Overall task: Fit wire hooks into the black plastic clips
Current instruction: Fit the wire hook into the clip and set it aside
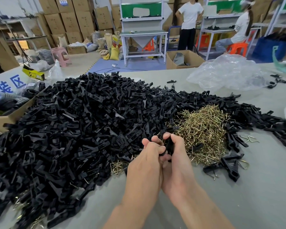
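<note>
Black clip (pixel 168 146): gripped over the table (pixel 238 187), just in front of the wire hook heap (pixel 203 129). Enclosed by the curled fingers of left hand (pixel 144 164) and right hand (pixel 178 164). Hook inside the grip: cannot tell. Brace clip firmly; press hook squarely into its slot.

One wide-angle camera rides on the worker's head, facing forward and down over the grey table (pixel 246 187). The left hand (pixel 144 169) and right hand (pixel 177 164), gripping a black clip (pixel 169 144), sit close beneath the lens; stacked cartons (pixel 69 19) lie far back along the top edge
</note>
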